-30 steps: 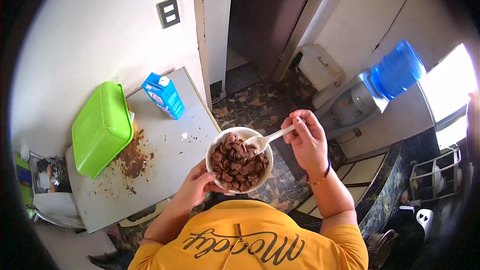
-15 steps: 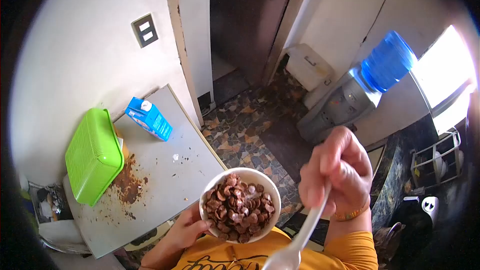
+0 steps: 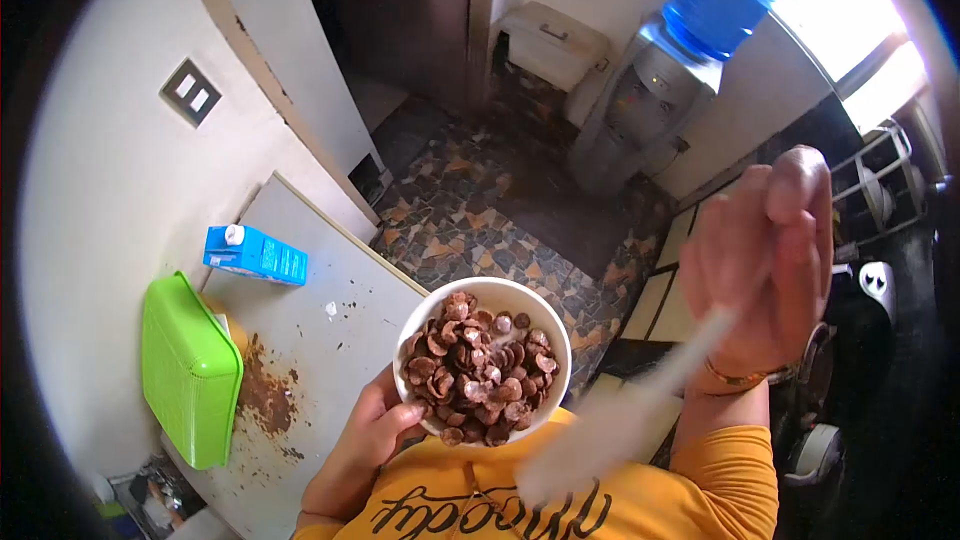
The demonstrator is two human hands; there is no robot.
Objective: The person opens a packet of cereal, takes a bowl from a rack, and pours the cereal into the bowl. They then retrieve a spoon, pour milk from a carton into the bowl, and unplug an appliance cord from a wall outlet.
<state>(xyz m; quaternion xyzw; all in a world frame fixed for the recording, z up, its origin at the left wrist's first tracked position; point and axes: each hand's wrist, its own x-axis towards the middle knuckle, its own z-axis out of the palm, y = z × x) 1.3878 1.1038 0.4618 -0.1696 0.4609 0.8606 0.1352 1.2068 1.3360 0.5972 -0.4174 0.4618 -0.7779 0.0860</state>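
My left hand [image 3: 382, 418] grips a white bowl [image 3: 562, 332] by its left side, thumb near the rim. Brown chocolate cereal flakes [image 3: 480, 370] fill the bowl, with a little milk showing among them at the upper right. Raised to the right of the bowl, my right hand [image 3: 765, 265] is closed around the handle of a white spoon [image 3: 640, 405]. The spoon is blurred by motion; its head points down toward my yellow shirt, and I cannot make out any food on it.
On the grey table [image 3: 340, 360] at left stand a blue milk carton [image 3: 257, 255] and a green plastic basket [image 3: 190, 370], near a rusty brown patch. A water dispenser [image 3: 640, 100] stands beyond the tiled floor. At right is a dark counter with a dish rack [image 3: 880, 185].
My right hand has moved right and slightly up with the spoon. The view has shifted, so the carton, dispenser and door sit farther left. The bowl stays in my left hand.
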